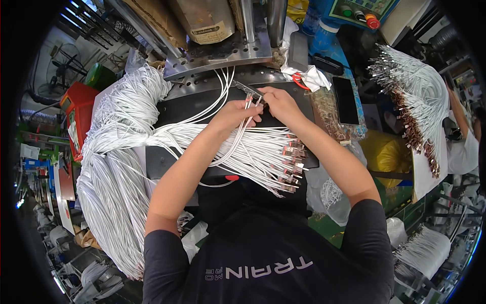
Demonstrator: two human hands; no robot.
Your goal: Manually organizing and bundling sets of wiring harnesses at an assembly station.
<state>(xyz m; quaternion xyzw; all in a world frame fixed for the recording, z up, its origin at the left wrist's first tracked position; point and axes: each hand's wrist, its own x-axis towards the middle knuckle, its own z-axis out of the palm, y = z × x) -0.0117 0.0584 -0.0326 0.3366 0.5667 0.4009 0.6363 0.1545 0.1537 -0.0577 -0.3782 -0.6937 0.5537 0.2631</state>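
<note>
My left hand (234,114) is closed round a few white cables (234,147), close to their reddish-brown ends. Beside it, my right hand (281,105) pinches the near end of a narrow grey metal bar (246,89). The cable tips meet the bar between the two hands; fingers hide part of that contact. Below my hands, a thick bundle of white cables (207,136) fans out across the black work surface, its brown and red connector ends (293,158) pointing right. More thin white cables (218,99) run from under the machine toward the left.
A machine's perforated metal plate (220,55) and upright posts stand just ahead. A large heap of white cables (119,109) hangs off the left side. At right lie a dark phone (345,100) and red-handled pliers (298,80). A red emergency button (372,21) sits on the control panel.
</note>
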